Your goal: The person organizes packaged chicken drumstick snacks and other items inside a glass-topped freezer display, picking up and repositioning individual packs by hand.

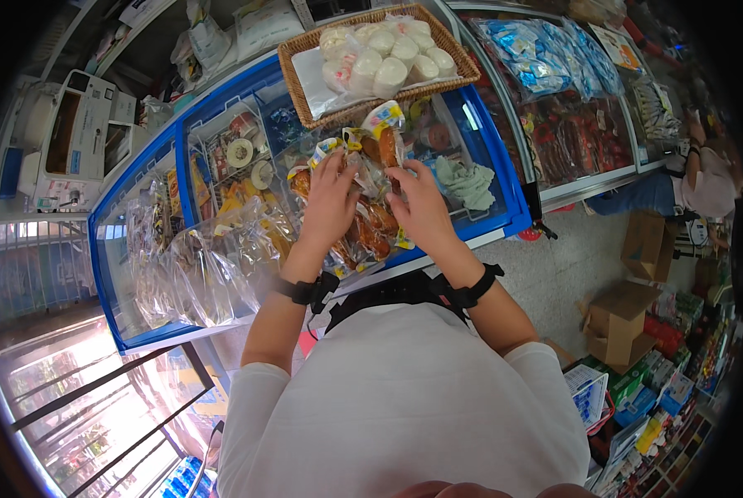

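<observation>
Clear plastic packs of browned meat, possibly poultry legs, lie heaped on the glass lid of a blue-framed chest freezer. My left hand rests palm down on the left side of the heap, fingers apart, close to a pack with a yellow and blue label. At the right side, the fingertips of my right hand touch the lower end of one brown meat pack. Whether they grip it is hidden. Each wrist wears a black strap.
Behind the heap, a wicker basket holds bagged white rounds. Large clear bags cover the freezer's left part, and a pale green cloth lies right. Open cardboard boxes stand on the floor; a person sits far right.
</observation>
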Available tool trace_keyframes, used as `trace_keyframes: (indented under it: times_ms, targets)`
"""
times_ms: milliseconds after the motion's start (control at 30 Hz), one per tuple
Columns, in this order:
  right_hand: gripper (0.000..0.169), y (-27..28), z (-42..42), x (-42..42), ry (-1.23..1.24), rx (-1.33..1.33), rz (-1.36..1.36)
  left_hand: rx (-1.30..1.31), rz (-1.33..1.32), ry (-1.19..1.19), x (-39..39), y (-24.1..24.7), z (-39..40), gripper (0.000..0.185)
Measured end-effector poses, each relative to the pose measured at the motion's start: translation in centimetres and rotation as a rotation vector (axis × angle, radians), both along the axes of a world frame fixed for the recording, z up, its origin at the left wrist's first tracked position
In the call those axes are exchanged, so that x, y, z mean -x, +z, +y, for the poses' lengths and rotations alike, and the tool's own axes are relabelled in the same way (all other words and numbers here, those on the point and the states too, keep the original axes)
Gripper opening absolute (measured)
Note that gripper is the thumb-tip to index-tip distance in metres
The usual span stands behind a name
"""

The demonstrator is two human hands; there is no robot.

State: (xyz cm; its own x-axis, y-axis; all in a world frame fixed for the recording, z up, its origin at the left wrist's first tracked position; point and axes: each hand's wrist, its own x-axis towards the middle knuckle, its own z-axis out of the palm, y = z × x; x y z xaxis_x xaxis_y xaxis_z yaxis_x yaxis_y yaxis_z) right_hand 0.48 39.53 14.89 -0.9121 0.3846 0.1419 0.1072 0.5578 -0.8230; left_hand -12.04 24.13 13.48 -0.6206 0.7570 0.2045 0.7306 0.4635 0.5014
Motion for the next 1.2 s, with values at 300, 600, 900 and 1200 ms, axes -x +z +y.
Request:
trace_keyframes:
  times_ms: [300, 600, 900, 1200]
  targets:
    - [0.04, -2.8, -2.1, 3.6, 0.051, -0.403, -0.268, 0.222, 0.067, -0.049, 0.3, -2.2, 0.3, 0.058]
    - [0.023, -3.5, -1.4, 5.3, 0.126, -0.495, -0.324, 0.175, -0.002, -0.031, 0.7, -2.8, -0.2, 0.06]
    - [0.031, 0.1, 0.6, 3.2, 0.103, -0.142, -0.112, 0.146, -0.06, -0.049, 1.1, -2.6, -0.5, 0.061]
    - [0.019, 4.5, 4.4, 4.7, 0.169, 0.145, -0.047, 0.13, -0.04, -0.049, 1.5, -2.7, -0.5, 0.061]
